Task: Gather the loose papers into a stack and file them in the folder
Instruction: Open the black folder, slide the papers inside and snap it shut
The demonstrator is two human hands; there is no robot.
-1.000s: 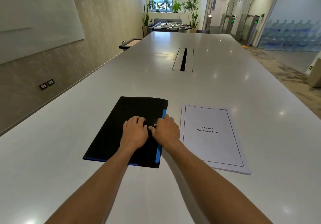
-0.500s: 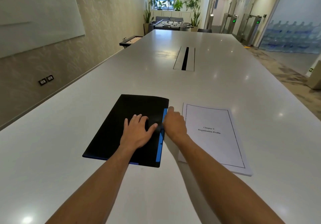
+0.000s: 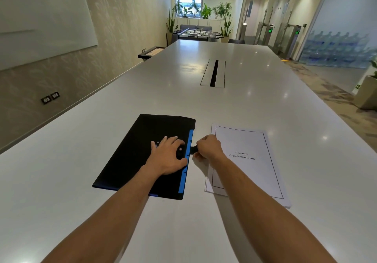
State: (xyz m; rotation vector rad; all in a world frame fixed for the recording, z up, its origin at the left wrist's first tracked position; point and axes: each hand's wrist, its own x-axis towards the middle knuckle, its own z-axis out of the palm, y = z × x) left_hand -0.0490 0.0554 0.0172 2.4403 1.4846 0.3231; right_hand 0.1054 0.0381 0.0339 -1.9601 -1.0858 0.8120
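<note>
A black folder [image 3: 138, 152] with a blue edge lies shut on the white table [image 3: 224, 107], just left of centre. My left hand [image 3: 168, 156] rests flat on its cover, fingers spread, beside a metal snap. My right hand [image 3: 208, 146] is closed around the folder's black strap tab [image 3: 193, 149], which it holds out past the blue edge to the right. A neat stack of white papers [image 3: 244, 173], the top sheet titled "Chapter 2 Organization Profile", lies right of the folder, partly under my right forearm.
A cable slot [image 3: 213, 73] is set into the table farther ahead. The table's left edge runs along a wall with a whiteboard [image 3: 40, 17]. A foosball table [image 3: 193, 33] and potted plants stand beyond the far end. Carpeted floor lies to the right.
My right hand has slid from the snap off the folder's right edge, pulling the strap tab out with it. My left hand has flattened on the cover.
</note>
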